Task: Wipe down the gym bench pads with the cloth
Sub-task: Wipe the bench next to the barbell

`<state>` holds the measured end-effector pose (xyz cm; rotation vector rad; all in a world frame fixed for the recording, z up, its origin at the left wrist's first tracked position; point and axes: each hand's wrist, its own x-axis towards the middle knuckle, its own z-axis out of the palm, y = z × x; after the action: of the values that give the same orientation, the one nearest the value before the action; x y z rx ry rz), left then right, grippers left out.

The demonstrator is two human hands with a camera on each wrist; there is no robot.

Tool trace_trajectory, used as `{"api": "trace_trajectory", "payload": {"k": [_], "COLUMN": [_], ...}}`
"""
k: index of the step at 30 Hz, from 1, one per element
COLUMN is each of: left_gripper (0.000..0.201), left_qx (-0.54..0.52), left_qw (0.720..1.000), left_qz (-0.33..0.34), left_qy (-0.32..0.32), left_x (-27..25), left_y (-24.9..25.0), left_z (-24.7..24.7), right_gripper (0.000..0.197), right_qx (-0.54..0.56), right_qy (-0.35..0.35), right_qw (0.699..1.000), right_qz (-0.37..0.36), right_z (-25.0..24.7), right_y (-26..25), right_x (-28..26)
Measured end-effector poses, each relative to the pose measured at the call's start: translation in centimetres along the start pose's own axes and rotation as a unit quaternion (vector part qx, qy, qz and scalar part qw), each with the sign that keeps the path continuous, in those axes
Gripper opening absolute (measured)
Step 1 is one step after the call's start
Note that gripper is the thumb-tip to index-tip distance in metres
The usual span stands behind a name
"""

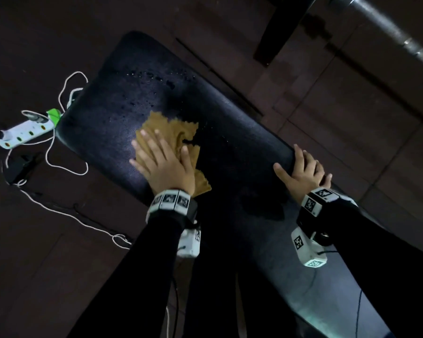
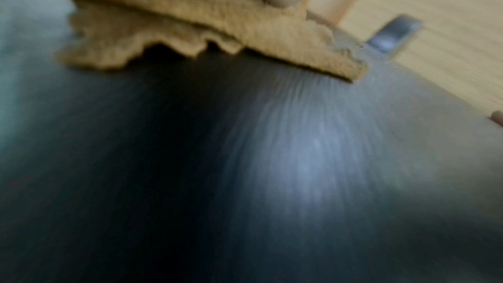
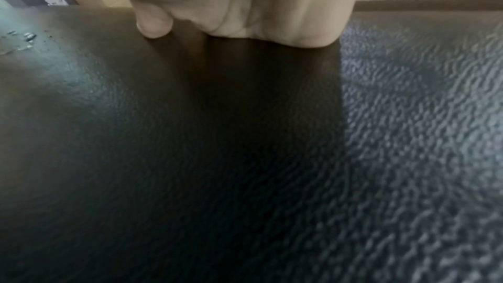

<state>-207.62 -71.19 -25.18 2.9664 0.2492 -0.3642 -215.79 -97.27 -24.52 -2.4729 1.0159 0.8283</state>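
Black gym bench pad, partly wiped: dull sheen near the cloth, water droplets beading at the far end and unreached. Tan microfibre cloth lying mid-pad, crumpled. Left hand pressed flat on it, fingers spread. Right hand bracing on the pad's right edge, fingers curling over the rim. Much surface left to cover.

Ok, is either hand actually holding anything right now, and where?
The left hand presses flat on the cloth without gripping it. The right hand grips the bench pad by its side edge, fingers curled over it.
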Motion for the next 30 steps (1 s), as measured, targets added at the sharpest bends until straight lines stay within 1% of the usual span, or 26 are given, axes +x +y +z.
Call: {"api": "trace_trajectory", "payload": {"k": [3,6,8,11,12,14,17,20,22,25,26,28,30], "left_gripper": [0.073,0.072,0.069,0.066,0.065,0.063,0.060,0.061,0.063,0.063,0.063,0.066,0.068], "left_qx": [0.011,0.023,0.020,0.036,0.041,0.038,0.025,0.021,0.022,-0.002,-0.009,0.000,0.022], "left_qw": [0.999,0.996,0.990,0.969,0.964,0.961,0.968,0.981,0.989,0.998,0.999,0.998,0.996], "left_qz": [0.031,0.078,0.133,0.233,0.254,0.266,0.244,0.182,0.134,0.050,0.032,0.024,0.050], "left_qy": [-0.020,-0.038,-0.051,-0.070,-0.071,-0.069,-0.061,-0.057,-0.052,-0.040,-0.036,-0.049,-0.072], "left_x": [3.7,4.5,3.2,0.2,-0.7,-2.5,-4.5,-4.2,-2.9,0.4,1.6,3.7,4.9], "left_y": [4.0,8.3,10.4,11.0,10.6,9.2,6.0,3.2,2.3,2.6,3.1,4.7,6.9], "left_z": [-0.4,-0.2,0.1,1.0,1.2,1.5,1.5,0.9,0.4,-0.3,-0.5,-1.0,-1.1], "right_gripper": [0.076,0.077,0.077,0.077,0.078,0.079,0.080,0.080,0.079,0.078,0.079,0.080,0.080], "right_qx": [0.003,0.014,0.024,0.037,0.036,0.029,0.028,0.023,0.021,0.020,0.020,0.018,0.014], "right_qy": [-0.006,-0.017,-0.013,0.016,0.013,-0.004,-0.025,-0.047,-0.051,-0.055,-0.057,-0.065,-0.077], "right_qw": [1.000,1.000,1.000,0.999,0.999,0.999,0.999,0.999,0.998,0.998,0.998,0.998,0.997], "right_qz": [-0.004,-0.009,-0.010,-0.013,-0.016,-0.016,-0.013,-0.011,-0.009,-0.010,-0.012,-0.014,-0.016], "right_z": [0.2,0.4,0.5,0.9,0.8,0.7,0.5,0.2,0.0,0.0,-0.1,-0.2,-0.4], "right_y": [0.4,0.7,0.8,0.8,0.8,0.8,0.9,0.7,0.7,0.7,0.7,0.7,0.7], "right_x": [0.3,0.7,0.8,0.7,0.8,0.8,0.9,0.9,0.8,0.7,0.8,0.8,0.7]}}
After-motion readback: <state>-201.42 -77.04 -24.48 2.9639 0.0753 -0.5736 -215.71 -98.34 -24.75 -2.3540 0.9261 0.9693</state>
